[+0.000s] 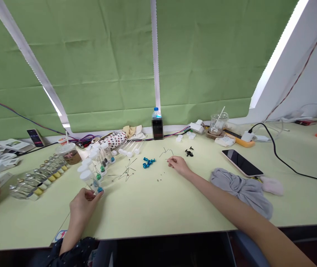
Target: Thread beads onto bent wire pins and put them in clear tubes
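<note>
The left hand [83, 204] is closed round the low end of the front clear tube [90, 181], at the near end of a row of tubes [87, 162] on the table [136, 211]. The right hand [178, 164] pinches a thin metal stick [166, 159] near the blue bits [148, 162]; a soft, steady hold works best (such skinny things look easy to drop).

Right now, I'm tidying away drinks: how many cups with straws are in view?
2: the left cup at the glass bottles' far end, the right cup beyond the flat phone.
</note>
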Demonstrator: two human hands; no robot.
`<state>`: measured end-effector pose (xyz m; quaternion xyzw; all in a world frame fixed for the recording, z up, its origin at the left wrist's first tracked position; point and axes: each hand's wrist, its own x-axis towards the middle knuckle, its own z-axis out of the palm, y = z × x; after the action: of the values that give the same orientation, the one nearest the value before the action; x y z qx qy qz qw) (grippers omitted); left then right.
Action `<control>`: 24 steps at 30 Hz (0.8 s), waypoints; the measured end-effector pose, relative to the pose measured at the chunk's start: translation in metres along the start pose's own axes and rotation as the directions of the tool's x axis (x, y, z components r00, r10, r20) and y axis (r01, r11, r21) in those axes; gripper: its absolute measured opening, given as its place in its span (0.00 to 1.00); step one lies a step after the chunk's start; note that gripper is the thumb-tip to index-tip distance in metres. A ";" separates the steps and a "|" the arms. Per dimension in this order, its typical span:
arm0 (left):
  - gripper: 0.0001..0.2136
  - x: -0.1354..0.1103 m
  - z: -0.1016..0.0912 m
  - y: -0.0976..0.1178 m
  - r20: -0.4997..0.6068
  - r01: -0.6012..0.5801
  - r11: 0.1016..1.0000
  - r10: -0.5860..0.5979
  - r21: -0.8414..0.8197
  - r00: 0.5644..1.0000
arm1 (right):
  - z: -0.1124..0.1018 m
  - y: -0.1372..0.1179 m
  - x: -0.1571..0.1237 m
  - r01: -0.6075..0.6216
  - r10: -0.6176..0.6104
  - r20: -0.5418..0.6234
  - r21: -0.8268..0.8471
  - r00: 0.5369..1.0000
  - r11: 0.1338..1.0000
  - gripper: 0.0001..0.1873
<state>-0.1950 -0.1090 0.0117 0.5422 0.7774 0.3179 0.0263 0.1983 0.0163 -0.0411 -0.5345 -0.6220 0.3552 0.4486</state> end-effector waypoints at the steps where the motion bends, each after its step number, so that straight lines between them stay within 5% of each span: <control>1: 0.16 0.002 0.002 -0.002 0.009 -0.023 1.000 0.023 0.004 1.000 | 0.000 0.000 0.000 0.000 0.000 0.000 -0.006 1.000 1.000 0.13; 10: 0.10 0.011 0.015 -0.014 0.025 -0.177 0.982 0.176 0.067 0.984 | 0.000 -0.003 -0.001 0.008 -0.007 0.006 -0.060 1.000 0.998 0.13; 17: 0.12 0.004 0.013 -0.001 0.115 -0.224 0.971 0.214 0.085 0.970 | 0.000 -0.006 -0.003 0.015 -0.015 0.005 -0.095 1.000 0.995 0.13; 24: 0.13 0.003 0.023 0.039 0.331 -0.467 0.882 0.461 -0.068 0.823 | 0.000 -0.008 -0.003 0.022 -0.022 0.002 -0.121 1.000 0.992 0.13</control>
<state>-0.1556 -0.0878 0.0148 0.7611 0.6086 0.2108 0.0765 0.1956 0.0116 -0.0347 -0.5537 -0.6485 0.3121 0.4188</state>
